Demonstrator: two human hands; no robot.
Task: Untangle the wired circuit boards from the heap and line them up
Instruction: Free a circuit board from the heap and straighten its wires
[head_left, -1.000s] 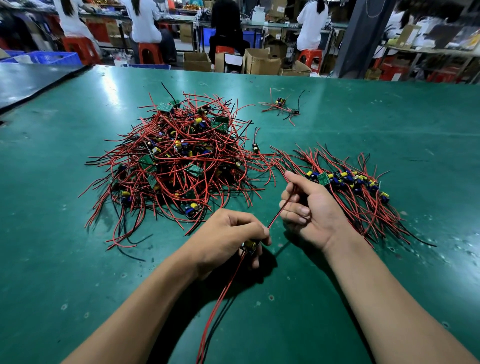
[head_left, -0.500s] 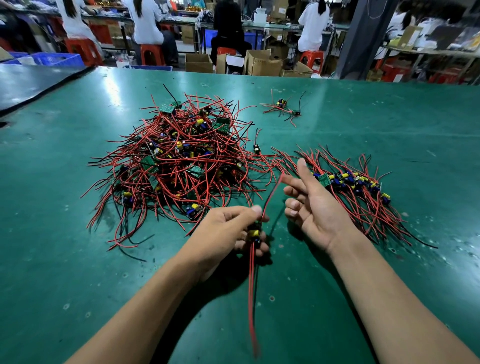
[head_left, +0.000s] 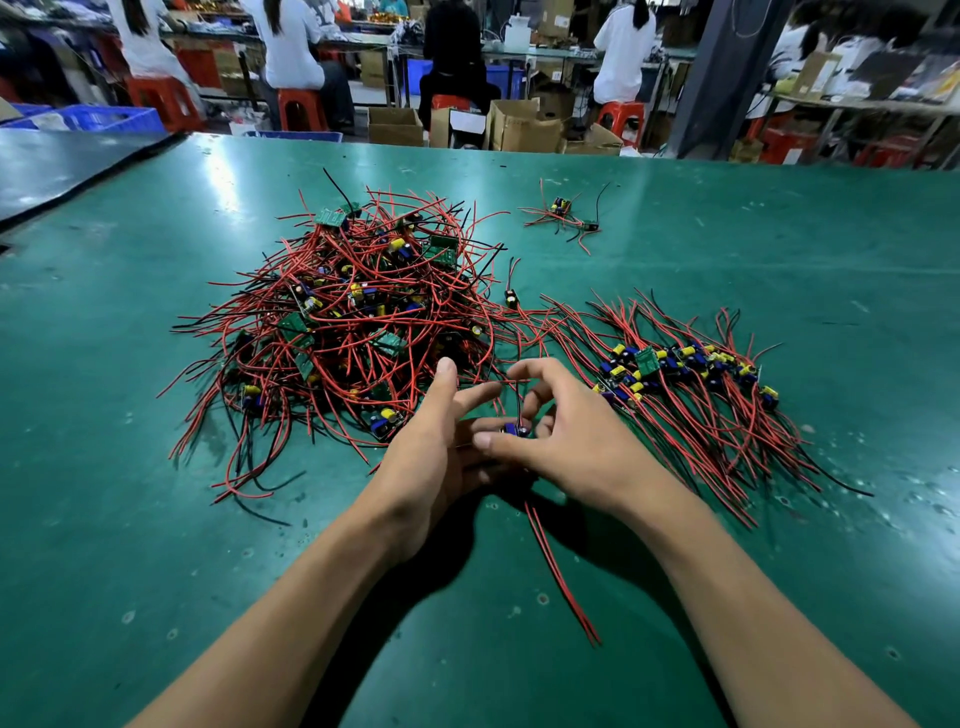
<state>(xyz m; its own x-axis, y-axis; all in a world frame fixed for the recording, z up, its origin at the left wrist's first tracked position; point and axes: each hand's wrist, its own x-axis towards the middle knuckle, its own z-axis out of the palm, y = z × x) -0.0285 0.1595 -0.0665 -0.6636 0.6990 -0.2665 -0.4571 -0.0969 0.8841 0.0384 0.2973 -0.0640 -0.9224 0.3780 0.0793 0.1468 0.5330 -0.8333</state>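
Left hand (head_left: 426, 452) and right hand (head_left: 571, 436) meet around one small board (head_left: 517, 430) just above the green table (head_left: 156, 571).

Nearest, two thin red wires (head_left: 561, 571) trail from under the hands across the glossy, pock-marked table. The right hand pinches the stubby board between thumb and curled fingers. The left hand's thumb and forefinger are straight and its other fingers are hidden, so its grip cannot be told. Just beyond and left of the hands sits the heap (head_left: 353, 322), a bristly tangle of red and black wires and flat green boards. Beyond and to the right, a row (head_left: 685, 364) of boards lies side by side, their wires fanned out.
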